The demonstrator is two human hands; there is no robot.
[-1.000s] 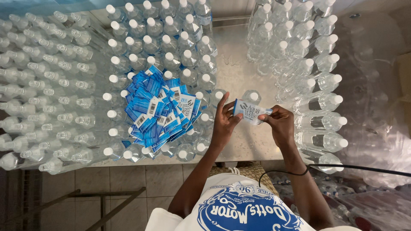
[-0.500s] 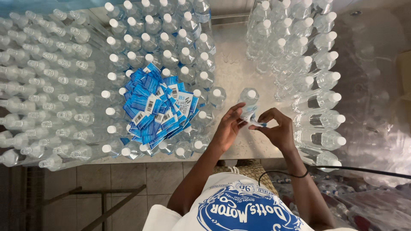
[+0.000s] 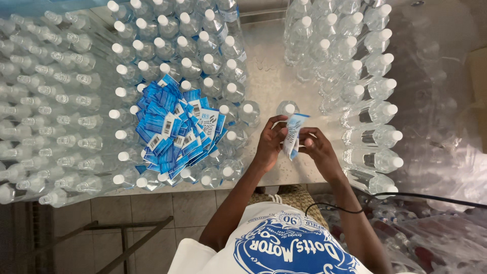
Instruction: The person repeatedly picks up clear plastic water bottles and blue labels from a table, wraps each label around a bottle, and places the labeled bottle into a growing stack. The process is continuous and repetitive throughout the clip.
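Note:
An upright clear plastic bottle [image 3: 287, 108] with a white cap stands on the metal table [image 3: 269, 81], between two groups of bottles. Both my hands are on it. My left hand [image 3: 269, 143] grips its left side. My right hand [image 3: 315, 148] presses a blue and white label [image 3: 292, 133] against the side facing me. A heap of the same blue labels [image 3: 175, 129] lies on top of the bottles to my left.
Capped clear bottles [image 3: 167, 40] stand packed on the left half of the table, with more lying on their sides at far left [image 3: 40, 106]. Another block of bottles [image 3: 350, 71] lies at right. A black cable [image 3: 431, 197] crosses lower right. Tiled floor [image 3: 127, 223] shows below.
The bottle was held tipped with the label spread between my hands; now it stands nearer me and the label is wrapped against its side. My hands moved closer together.

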